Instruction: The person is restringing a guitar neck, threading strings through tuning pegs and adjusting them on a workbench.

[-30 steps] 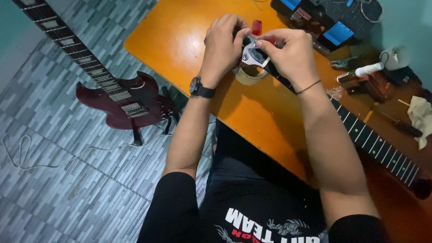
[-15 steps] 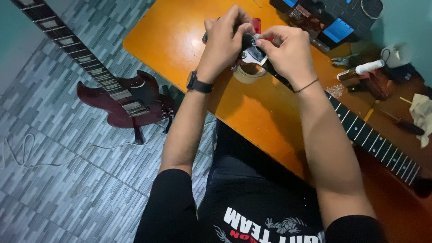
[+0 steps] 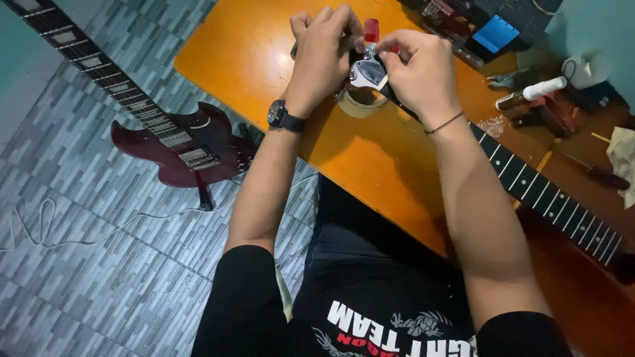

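Both my hands meet over the black headstock [image 3: 372, 71] of a guitar lying across the orange table [image 3: 264, 59]. My left hand [image 3: 324, 53], with a black wristwatch, grips the headstock's left side. My right hand [image 3: 422, 69] pinches small hardware at its top, close to a red-handled tool [image 3: 372, 30] that sticks up between the hands. Which hand holds that tool I cannot tell. The guitar's dark neck [image 3: 542, 198] with white fret lines runs off to the lower right. A roll of tape [image 3: 360, 104] lies under the headstock.
A dark red electric guitar [image 3: 175, 142] lies on the tiled floor at left, with a thin cable [image 3: 40, 225] near it. Pliers, a white-handled tool [image 3: 539, 89], a screwdriver [image 3: 598, 175], a cloth and a box with a blue part [image 3: 496, 33] crowd the table's right side.
Both hands and the headstock sit a little higher and further forward in view. The fingers have shifted slightly around the headstock; the grip stays the same.
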